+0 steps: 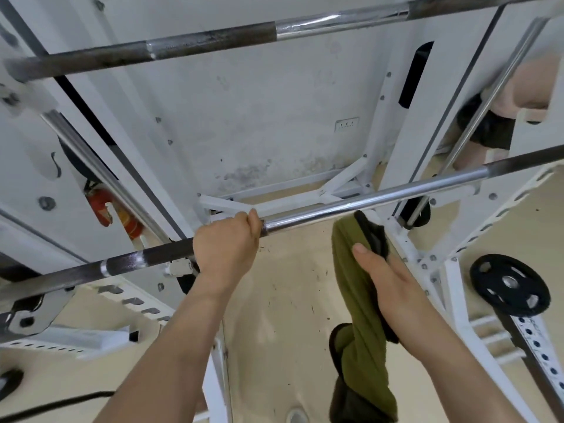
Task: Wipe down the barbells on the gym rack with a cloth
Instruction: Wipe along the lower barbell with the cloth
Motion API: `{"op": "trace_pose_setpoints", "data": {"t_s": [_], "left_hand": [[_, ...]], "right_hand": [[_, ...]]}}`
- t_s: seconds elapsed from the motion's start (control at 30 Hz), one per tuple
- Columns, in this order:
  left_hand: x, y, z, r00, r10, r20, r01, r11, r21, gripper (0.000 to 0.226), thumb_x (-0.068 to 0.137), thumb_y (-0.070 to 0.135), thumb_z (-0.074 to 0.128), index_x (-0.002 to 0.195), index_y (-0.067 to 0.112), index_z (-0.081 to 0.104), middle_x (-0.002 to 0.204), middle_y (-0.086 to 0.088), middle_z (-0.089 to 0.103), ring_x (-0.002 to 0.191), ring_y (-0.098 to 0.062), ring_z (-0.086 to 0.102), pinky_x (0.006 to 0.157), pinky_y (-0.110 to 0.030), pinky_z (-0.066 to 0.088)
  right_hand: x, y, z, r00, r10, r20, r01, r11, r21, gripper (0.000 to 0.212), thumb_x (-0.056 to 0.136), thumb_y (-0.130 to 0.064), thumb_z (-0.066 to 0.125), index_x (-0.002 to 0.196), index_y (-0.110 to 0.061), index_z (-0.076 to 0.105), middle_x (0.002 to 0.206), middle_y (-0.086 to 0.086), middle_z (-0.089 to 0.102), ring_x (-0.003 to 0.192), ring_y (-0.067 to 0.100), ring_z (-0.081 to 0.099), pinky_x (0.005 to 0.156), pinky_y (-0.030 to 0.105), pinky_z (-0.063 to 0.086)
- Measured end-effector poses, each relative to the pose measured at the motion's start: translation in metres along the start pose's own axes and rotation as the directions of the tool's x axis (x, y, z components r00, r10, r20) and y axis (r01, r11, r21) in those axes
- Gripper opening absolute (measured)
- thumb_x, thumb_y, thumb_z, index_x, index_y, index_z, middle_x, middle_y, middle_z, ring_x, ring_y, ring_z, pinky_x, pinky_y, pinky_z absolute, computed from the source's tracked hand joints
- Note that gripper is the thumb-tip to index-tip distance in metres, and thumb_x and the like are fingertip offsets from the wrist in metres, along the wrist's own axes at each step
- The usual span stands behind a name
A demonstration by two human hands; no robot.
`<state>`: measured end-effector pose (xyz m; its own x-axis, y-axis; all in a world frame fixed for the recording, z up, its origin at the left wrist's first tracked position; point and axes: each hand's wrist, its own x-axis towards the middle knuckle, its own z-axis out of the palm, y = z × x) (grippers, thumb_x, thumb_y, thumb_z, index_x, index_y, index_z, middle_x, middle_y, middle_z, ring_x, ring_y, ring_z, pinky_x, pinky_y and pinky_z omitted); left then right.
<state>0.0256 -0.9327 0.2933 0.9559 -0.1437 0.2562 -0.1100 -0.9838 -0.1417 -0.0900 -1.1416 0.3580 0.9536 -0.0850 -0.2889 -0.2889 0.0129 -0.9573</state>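
Head view: left hand [227,245] has its fingers clenched round the lower chrome and dark-knurled steel barbell [366,199]. The bar's long axis runs lower-left to upper-right across the white steel rack [393,123]. Right hand [389,288] grasps the olive-green towelling cloth [351,276], thumb on top, other fingers hidden behind the fabric. Cloth's top edge sits just under the bar, right of the left hand; contact unclear. Second barbell [213,41] above. Bar ends cut off.

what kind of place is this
Probably a gym: a lower barbell and an upper barbell lie across a white rack, with a black weight plate beside it.
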Motion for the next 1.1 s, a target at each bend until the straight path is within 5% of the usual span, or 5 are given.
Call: {"op": "trace_pose_setpoints", "data": {"t_s": [0.17,0.3,0.43,0.83,1.1], "left_hand": [[0.012,-0.007,-0.003,0.984,0.110,0.140,-0.126,0.986,0.109,0.043,0.096,0.013,0.035,0.138,0.014,0.040,0.079,-0.004,0.056,0.058,-0.024,0.044,0.044,-0.024,0.021],[0.018,-0.006,-0.012,0.974,0.031,0.223,-0.030,1.000,-0.009,0.027,0.098,0.019,0.032,0.107,0.009,0.055,0.074,-0.004,0.054,0.069,-0.027,0.053,0.057,-0.031,0.040],[0.018,-0.008,-0.013,0.968,-0.030,0.250,0.057,0.993,-0.101,0.028,0.095,0.021,0.035,0.068,0.015,0.039,0.075,-0.004,0.057,0.070,-0.028,0.054,0.060,-0.030,0.040],[0.015,-0.006,-0.005,0.985,0.054,0.161,-0.063,0.997,0.053,0.032,0.099,0.016,0.028,0.107,0.014,0.059,0.068,-0.002,0.056,0.057,-0.026,0.047,0.047,-0.025,0.030],[0.015,-0.009,-0.010,0.973,0.124,0.195,-0.156,0.974,0.162,0.045,0.097,0.013,0.034,0.142,0.020,0.037,0.082,-0.002,0.060,0.057,-0.023,0.047,0.042,-0.024,0.023]], "right_hand": [[0.018,-0.033,0.029,0.991,-0.101,0.085,0.124,0.935,-0.333,0.041,0.099,-0.041,0.036,0.097,-0.006,0.059,0.092,0.014,0.063,0.083,0.019,0.062,0.076,0.033,0.050],[0.059,-0.041,0.070,0.918,-0.367,0.150,0.366,0.641,-0.675,0.035,0.097,-0.035,0.042,0.071,-0.012,0.045,0.070,0.002,0.049,0.064,0.018,0.049,0.057,0.031,0.036],[0.098,-0.002,0.109,0.906,-0.389,0.168,0.286,0.271,-0.919,0.035,0.099,-0.043,0.041,0.099,-0.016,0.063,0.113,0.006,0.049,0.109,0.025,0.044,0.085,0.040,0.034],[0.135,0.019,0.090,0.773,-0.625,-0.109,0.173,0.373,-0.912,0.041,0.088,-0.034,0.058,0.121,-0.012,0.049,0.134,0.006,0.044,0.115,0.023,0.045,0.088,0.042,0.033],[0.155,-0.010,0.032,0.925,-0.364,-0.112,-0.051,0.172,-0.984,0.032,0.098,-0.028,0.034,0.070,-0.019,0.046,0.075,-0.001,0.058,0.080,0.025,0.055,0.083,0.039,0.028]]}}
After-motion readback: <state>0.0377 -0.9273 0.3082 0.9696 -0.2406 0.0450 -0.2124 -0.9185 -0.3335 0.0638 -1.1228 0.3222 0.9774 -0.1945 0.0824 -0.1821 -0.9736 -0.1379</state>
